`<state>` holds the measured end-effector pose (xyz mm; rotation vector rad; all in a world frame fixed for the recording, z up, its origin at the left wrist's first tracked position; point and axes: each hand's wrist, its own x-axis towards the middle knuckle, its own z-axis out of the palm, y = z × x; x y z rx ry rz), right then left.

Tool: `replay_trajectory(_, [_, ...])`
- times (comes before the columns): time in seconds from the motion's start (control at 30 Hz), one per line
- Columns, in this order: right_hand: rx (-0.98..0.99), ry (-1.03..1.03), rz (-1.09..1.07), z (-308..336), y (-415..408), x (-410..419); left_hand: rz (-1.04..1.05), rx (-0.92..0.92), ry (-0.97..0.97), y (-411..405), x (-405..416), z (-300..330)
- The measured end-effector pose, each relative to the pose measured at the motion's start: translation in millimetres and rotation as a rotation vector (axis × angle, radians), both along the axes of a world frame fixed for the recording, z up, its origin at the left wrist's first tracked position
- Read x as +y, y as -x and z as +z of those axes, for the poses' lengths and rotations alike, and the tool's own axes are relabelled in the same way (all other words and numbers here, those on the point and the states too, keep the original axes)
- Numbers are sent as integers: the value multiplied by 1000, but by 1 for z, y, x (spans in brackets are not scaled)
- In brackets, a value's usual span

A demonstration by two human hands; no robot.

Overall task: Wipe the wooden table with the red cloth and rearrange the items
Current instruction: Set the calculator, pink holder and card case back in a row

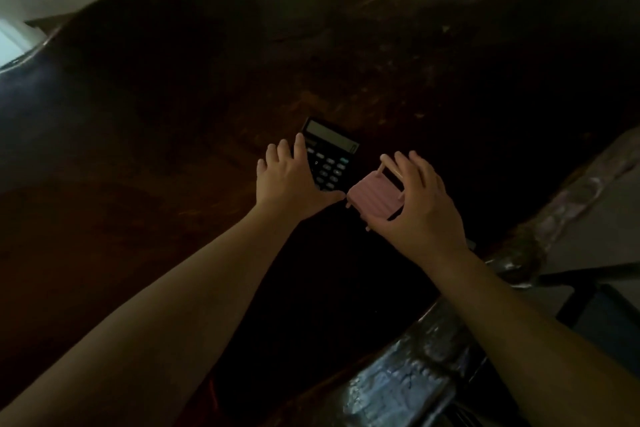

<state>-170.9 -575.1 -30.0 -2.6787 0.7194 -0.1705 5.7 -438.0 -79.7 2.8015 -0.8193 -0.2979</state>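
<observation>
Left hand (291,178) lies flat, fingers spread, on the calculator's (329,158) left edge; right hand (415,204) cups a small pink stand (375,196) just beside it, mid-table (173,97). No red cloth in view. The move, I'd say: slide the calculator flat, set the stand down level, keep them apart.
</observation>
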Motion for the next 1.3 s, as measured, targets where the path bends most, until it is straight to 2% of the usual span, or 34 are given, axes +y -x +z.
replay_trajectory(0.27, [-16, -16, 13, -11, -2, 3, 18, -67, -21, -1, -19, -13])
replay_trajectory(0.53, [-30, -107, -23, -1, -4, 8, 106, 83, 34, -2, 3, 7])
replay_trajectory(0.73, [-10, -129, 62, 14, -41, 58, 288, 106, 98, -13, 100, 31])
replay_trajectory(0.97, [19, -169, 251, 31, -94, 174, 560, 33, 115, -22, 248, 47])
replay_trajectory(1.3, [13, -179, 657, 30, -163, 335, 896, -52, 99, -16, 432, 48])
